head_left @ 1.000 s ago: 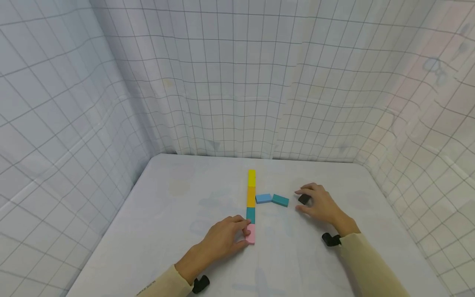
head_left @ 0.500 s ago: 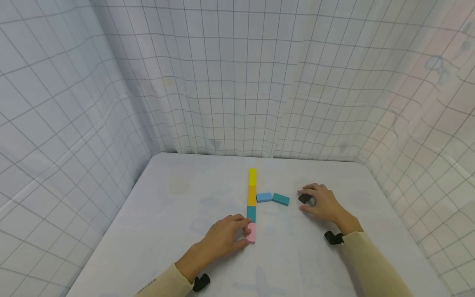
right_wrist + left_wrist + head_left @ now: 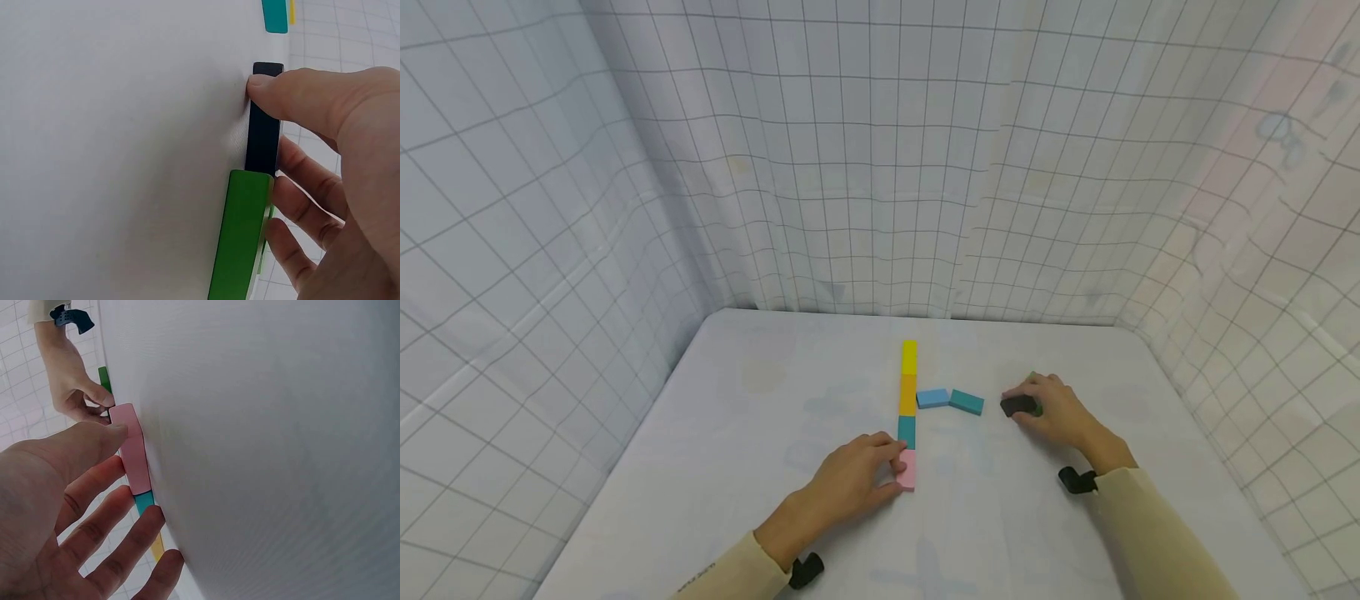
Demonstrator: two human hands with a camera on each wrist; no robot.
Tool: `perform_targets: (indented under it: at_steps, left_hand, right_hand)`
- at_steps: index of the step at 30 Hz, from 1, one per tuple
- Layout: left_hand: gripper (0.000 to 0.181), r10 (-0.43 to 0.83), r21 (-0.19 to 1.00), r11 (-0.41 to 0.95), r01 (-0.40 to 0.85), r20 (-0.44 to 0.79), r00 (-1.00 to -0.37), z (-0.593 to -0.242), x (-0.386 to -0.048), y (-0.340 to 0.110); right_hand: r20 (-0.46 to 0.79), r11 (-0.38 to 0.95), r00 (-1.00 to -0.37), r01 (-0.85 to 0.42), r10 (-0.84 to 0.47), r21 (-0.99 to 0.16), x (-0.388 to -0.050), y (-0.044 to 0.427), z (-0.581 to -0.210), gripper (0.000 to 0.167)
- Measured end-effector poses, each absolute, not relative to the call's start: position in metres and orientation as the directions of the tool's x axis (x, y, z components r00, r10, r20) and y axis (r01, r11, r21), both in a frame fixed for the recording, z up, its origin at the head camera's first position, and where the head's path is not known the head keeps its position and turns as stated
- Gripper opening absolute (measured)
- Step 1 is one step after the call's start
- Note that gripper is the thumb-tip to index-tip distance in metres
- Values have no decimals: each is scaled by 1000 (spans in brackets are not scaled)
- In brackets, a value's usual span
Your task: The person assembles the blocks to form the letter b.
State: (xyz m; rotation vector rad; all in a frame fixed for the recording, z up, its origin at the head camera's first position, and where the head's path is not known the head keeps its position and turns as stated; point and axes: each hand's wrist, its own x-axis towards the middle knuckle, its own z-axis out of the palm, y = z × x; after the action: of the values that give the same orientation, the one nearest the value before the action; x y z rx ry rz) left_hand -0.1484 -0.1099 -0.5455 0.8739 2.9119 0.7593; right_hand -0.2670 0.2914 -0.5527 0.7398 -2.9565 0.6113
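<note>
My left hand (image 3: 848, 477) rests at the near end of a straight column of flat blocks. Its thumb and forefinger pinch the pink block (image 3: 907, 473), which touches a teal block (image 3: 907, 431). Beyond that lie an orange block (image 3: 907, 394) and a yellow block (image 3: 910, 357). Over at the right, my right hand (image 3: 1060, 417) pinches a black block (image 3: 1017, 406) between thumb and fingers. In the right wrist view a green block (image 3: 240, 231) lies against the black block's end, under the palm; from the head it is mostly hidden.
A light blue block (image 3: 933, 399) juts right from the column at the orange block. Touching it is a second teal block (image 3: 966, 402), slightly angled, with a gap before the black one. White gridded curtains (image 3: 880, 208) enclose the white table (image 3: 760, 400) at back and sides.
My right hand has shifted slightly right, and its thumb and fingers have closed on the black block, which now shows more and lies straighter. The left hand stays on the pink block.
</note>
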Motion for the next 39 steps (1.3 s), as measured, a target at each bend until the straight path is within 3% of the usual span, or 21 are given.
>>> perform_targets:
  at_steps: [7, 17, 30, 36, 39]
  left_hand:
    - [36, 525, 454, 720, 525, 138, -840, -546, -148, -110]
    - [19, 520, 458, 728, 510, 115, -846, -547, -150, -109]
    - [31, 525, 462, 715, 524, 139, -840, -545, -148, -111]
    - [24, 524, 457, 719, 524, 139, -840, -547, -149, -111]
    - [31, 520, 451, 727, 517, 130, -844, -547, -150, -111]
  right_hand:
    - [111, 816, -898, -435, -426, -382, -265, 291, -552, 34]
    - [113, 806, -895, -438, -431, -398, -260, 289, -549, 33]
    - [161, 777, -878, -475, -451, -413, -254, 288, -551, 36]
    - [203, 757, -860, -509, -469, -411, -252, 285, -552, 34]
    - [176, 764, -868, -492, -464, -417, -250, 281, -551, 34]
